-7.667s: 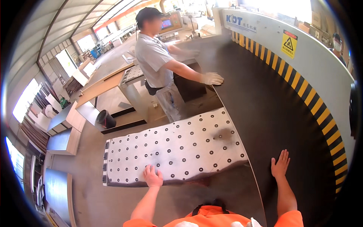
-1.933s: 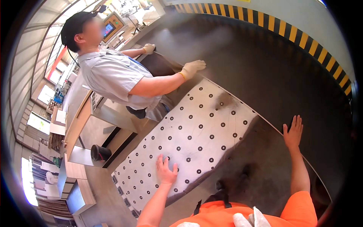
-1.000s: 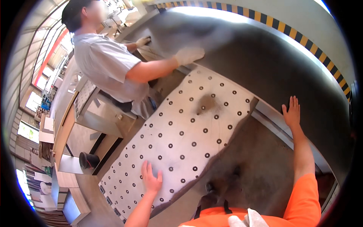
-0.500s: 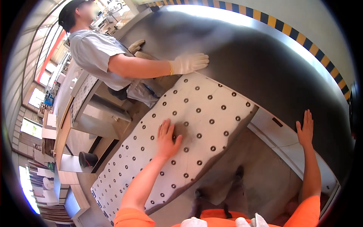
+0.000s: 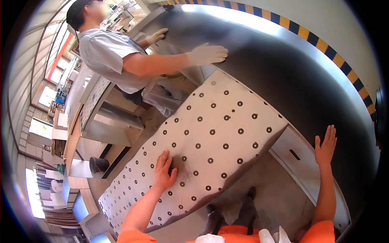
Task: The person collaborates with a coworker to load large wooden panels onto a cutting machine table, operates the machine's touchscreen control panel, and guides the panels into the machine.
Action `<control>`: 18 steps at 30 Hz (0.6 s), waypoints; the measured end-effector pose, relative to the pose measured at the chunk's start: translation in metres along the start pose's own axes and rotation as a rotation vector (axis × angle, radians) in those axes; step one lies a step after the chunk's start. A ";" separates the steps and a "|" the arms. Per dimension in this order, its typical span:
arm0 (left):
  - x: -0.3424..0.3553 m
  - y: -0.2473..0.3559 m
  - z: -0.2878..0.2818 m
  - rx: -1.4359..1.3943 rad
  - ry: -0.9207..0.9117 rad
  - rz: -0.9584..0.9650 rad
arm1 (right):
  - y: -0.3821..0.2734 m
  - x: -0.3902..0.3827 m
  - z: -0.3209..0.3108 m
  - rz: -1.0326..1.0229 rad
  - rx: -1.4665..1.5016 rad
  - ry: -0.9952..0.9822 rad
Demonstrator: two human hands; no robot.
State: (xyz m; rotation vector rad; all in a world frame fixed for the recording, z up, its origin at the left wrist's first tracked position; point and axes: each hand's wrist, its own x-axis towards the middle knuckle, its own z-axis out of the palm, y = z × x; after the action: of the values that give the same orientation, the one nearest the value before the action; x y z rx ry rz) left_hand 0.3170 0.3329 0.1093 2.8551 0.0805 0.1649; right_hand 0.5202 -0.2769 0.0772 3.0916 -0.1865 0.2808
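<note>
My left hand (image 5: 164, 173) lies with fingers apart on a white table (image 5: 210, 117) dotted with round black fittings, beside a dark smudge on its surface. My right hand (image 5: 325, 148) is flat and open on a large dark panel (image 5: 300, 89), near that panel's long edge. A pale metal ledge (image 5: 296, 166) shows below the edge, left of that hand. A co-worker (image 5: 105, 56) in a grey shirt and black cap stands at the upper left, both gloved hands (image 5: 207, 54) on or just over the panel's far part.
A yellow-and-black striped machine front (image 5: 328, 54) curves along the panel's far side. Behind the co-worker stand a dotted side table (image 5: 95, 99), wooden frames and a black bucket (image 5: 98, 165). My feet (image 5: 248, 194) are on the concrete floor below the white table's edge.
Since half a second ago my left hand has moved down and left, my right hand slightly down. The co-worker's gloves are farther forward. Over the last seconds more of the ledge has come into view.
</note>
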 end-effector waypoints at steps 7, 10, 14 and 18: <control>-0.005 0.001 -0.001 -0.015 0.008 0.006 | 0.009 0.057 0.009 0.091 -0.087 -0.037; -0.003 -0.002 -0.002 -0.013 0.012 0.013 | 0.015 0.084 0.012 0.077 -0.068 -0.034; 0.003 0.002 0.004 0.020 -0.001 0.008 | 0.033 0.122 0.021 0.138 -0.121 -0.087; 0.021 0.018 0.010 0.074 0.019 -0.034 | 0.047 0.158 0.020 0.170 -0.136 -0.089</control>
State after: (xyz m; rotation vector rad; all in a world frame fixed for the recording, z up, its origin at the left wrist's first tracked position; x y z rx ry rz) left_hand 0.3400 0.3141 0.1069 2.9242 0.1423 0.1857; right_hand 0.6722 -0.3430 0.0868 2.9584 -0.4530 0.1279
